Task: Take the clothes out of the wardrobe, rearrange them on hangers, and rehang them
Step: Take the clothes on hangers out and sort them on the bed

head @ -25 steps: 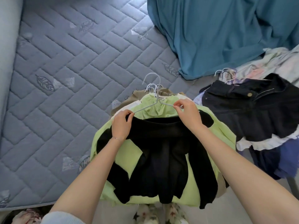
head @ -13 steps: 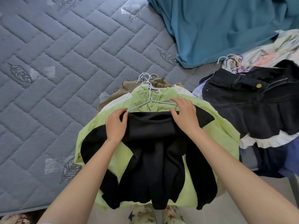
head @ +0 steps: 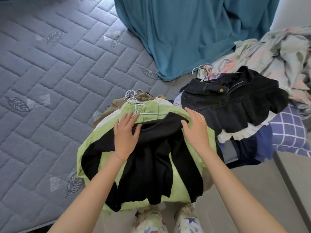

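**Fingers flat on the black top, centre of frame**

We find the left hand with fingers straight and slightly apart, resting on the top's shoulder left of centre. The right hand rests on the opposite shoulder, fingers loosely extended and gripping nothing. The black top lies on a wire hanger over a lime-green garment, at the lower edge of the grey quilted mattress. We note a dark denim garment at centre right and a teal cloth at upper centre.
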`<action>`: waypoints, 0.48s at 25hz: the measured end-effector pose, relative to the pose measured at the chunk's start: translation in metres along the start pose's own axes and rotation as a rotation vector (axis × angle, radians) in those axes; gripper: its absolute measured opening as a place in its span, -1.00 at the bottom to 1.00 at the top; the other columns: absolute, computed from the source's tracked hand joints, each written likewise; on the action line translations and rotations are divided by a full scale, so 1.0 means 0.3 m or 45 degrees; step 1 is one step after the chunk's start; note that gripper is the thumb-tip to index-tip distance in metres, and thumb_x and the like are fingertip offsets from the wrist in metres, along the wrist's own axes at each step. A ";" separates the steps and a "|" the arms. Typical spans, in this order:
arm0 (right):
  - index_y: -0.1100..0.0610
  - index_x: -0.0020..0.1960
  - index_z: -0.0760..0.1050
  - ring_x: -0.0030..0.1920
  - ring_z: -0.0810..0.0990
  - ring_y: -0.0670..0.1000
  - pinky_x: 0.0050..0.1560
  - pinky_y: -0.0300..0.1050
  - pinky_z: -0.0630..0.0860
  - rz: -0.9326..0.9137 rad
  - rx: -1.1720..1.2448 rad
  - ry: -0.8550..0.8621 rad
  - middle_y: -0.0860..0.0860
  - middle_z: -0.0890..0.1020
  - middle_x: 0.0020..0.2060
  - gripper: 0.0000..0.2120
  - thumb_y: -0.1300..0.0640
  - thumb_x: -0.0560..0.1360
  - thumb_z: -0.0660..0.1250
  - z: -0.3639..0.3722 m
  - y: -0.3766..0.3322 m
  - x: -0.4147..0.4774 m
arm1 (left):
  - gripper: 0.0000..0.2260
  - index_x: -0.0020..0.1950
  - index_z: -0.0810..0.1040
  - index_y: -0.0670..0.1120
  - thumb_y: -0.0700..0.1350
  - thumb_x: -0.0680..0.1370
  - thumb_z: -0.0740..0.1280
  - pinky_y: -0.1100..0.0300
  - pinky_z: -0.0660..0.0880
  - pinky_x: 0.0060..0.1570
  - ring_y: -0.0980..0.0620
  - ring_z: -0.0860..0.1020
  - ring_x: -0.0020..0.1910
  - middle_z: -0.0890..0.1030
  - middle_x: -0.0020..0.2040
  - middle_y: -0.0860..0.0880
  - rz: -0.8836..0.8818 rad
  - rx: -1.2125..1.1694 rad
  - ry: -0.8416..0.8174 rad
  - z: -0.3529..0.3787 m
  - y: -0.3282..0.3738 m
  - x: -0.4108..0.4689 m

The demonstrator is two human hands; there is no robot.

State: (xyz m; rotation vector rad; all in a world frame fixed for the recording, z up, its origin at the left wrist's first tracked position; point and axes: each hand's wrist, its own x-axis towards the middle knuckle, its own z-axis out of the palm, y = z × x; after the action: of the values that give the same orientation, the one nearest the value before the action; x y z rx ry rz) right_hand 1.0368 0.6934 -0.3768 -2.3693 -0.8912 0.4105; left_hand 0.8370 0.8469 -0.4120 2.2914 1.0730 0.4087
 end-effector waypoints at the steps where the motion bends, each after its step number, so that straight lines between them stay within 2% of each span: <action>1: 0.06 0.43 0.36 0.41 0.31 0.03 0.44 -0.05 0.21 -0.004 0.004 -0.010 -0.02 0.45 0.37 -0.56 0.13 0.57 0.29 -0.046 0.003 -0.015 | -0.64 0.41 0.47 0.02 -0.05 0.60 0.31 -0.07 0.10 0.49 -0.05 0.28 0.50 0.41 0.46 -0.02 -0.016 -0.010 0.000 -0.009 0.058 -0.005; 5: 0.04 0.47 0.30 0.47 0.24 0.06 0.48 0.06 0.17 -0.036 -0.011 -0.103 0.00 0.39 0.42 -0.53 0.11 0.59 0.27 -0.246 0.066 -0.089 | -0.63 0.43 0.43 0.03 0.00 0.62 0.27 -0.08 0.05 0.52 -0.01 0.18 0.54 0.34 0.51 0.01 -0.070 -0.038 -0.020 -0.003 0.331 -0.047; 9: 0.06 0.47 0.32 0.45 0.27 0.02 0.47 0.02 0.23 -0.089 0.111 -0.101 0.00 0.41 0.40 -0.53 0.14 0.57 0.30 -0.450 0.179 -0.087 | -0.59 0.49 0.34 0.06 0.02 0.63 0.25 -0.04 -0.01 0.53 0.07 0.12 0.55 0.27 0.54 0.04 -0.200 -0.138 0.035 0.060 0.617 -0.078; 12: 0.04 0.46 0.32 0.42 0.29 -0.02 0.45 -0.02 0.25 -0.118 0.201 -0.129 -0.03 0.43 0.39 -0.54 0.15 0.58 0.28 -0.585 0.262 -0.050 | -0.55 0.52 0.30 0.03 0.00 0.63 0.26 -0.05 0.03 0.53 0.09 0.15 0.54 0.26 0.54 0.04 -0.289 -0.227 0.127 0.132 0.803 -0.092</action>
State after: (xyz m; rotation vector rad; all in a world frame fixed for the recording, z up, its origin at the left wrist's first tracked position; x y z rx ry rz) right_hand 1.1463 0.5642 -0.2843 -2.1710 -0.9736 0.5470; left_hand 0.9835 0.6869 -0.2969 1.9861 1.2762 0.5088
